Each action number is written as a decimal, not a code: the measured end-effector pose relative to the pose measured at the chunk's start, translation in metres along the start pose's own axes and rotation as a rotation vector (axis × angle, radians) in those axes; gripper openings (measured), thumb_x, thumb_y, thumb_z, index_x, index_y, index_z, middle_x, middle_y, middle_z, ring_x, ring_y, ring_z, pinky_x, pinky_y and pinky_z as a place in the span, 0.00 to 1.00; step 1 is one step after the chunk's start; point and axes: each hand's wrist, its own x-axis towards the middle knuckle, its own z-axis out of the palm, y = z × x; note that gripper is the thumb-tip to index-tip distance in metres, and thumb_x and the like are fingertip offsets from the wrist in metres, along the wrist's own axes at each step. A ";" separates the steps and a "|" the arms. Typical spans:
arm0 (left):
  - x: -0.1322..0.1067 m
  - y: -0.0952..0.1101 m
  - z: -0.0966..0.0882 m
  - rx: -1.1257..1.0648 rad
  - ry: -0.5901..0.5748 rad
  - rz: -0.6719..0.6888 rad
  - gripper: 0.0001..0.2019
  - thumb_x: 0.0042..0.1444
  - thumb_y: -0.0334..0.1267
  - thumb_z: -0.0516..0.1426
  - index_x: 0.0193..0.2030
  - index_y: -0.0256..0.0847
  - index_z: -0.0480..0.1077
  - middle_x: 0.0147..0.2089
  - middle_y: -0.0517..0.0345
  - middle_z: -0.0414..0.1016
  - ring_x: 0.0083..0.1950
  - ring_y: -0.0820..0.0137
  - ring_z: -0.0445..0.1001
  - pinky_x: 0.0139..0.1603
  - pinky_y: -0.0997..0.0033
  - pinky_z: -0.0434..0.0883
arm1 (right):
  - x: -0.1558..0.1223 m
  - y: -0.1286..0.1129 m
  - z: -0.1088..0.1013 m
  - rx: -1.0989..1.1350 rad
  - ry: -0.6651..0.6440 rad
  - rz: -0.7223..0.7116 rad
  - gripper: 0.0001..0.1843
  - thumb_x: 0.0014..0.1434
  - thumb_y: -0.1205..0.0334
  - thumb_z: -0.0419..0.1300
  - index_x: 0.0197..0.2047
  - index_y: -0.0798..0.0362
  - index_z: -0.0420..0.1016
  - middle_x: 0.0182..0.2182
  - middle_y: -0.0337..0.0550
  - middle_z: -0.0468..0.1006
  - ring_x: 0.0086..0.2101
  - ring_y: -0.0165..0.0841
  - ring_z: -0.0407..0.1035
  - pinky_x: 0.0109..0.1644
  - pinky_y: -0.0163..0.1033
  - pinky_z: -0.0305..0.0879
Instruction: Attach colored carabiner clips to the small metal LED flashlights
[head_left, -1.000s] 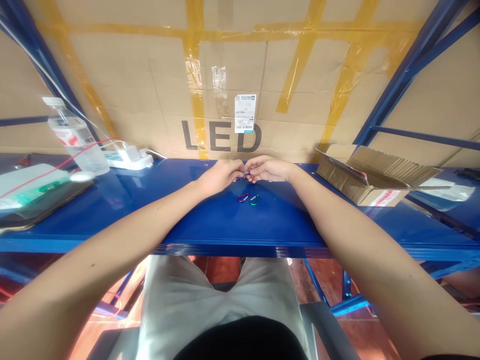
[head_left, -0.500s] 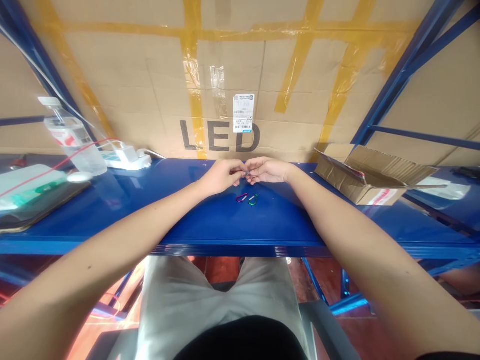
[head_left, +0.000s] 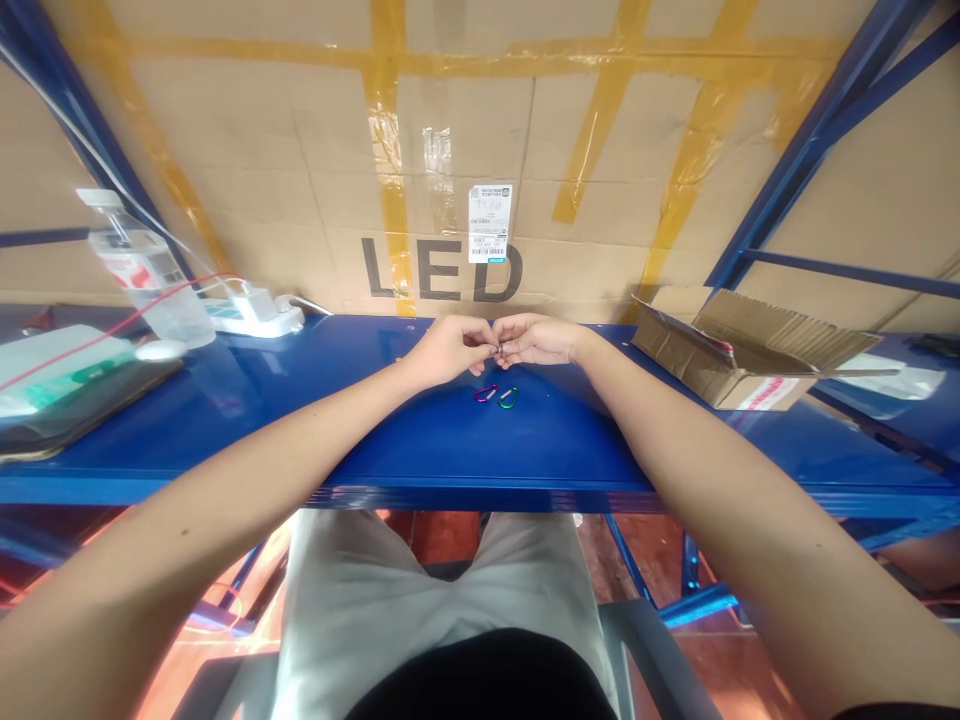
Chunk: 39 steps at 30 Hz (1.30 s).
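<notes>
Between the fingertips of both hands sits a small metal piece (head_left: 497, 348), too small to identify. The left hand (head_left: 448, 350) and the right hand (head_left: 541, 340) meet on it, each grip closed in a pinch around it, just above the blue shelf (head_left: 420, 440). Just below the grip, toward the person, a pink carabiner (head_left: 486, 393) and a green carabiner (head_left: 508, 397) lie side by side on the shelf; whether they touch I cannot tell.

The piece is tiny and held only at the fingertips, so a slip of either pinch would probably drop it. The glossy paint could then let it skid off the front edge to the floor. A sinking wrist might also knock the carabiners aside.

The shelf is smooth blue metal, part of a blue rack. Right of the grip, well apart, stands an open cardboard box (head_left: 742, 350). Far left are a water bottle (head_left: 146, 270) and a white power strip (head_left: 255, 312). Behind the grip, a large taped carton (head_left: 315, 180) printed "LED" closes the back.
</notes>
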 end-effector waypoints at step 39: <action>0.007 -0.009 -0.015 -0.033 -0.170 -0.373 0.09 0.50 0.26 0.64 0.39 0.34 0.76 0.35 0.48 0.83 0.32 0.67 0.81 0.36 0.67 0.78 | 0.004 -0.018 0.009 -0.606 0.267 -0.014 0.05 0.56 0.69 0.67 0.36 0.55 0.86 0.24 0.41 0.79 0.27 0.29 0.69 0.31 0.34 0.67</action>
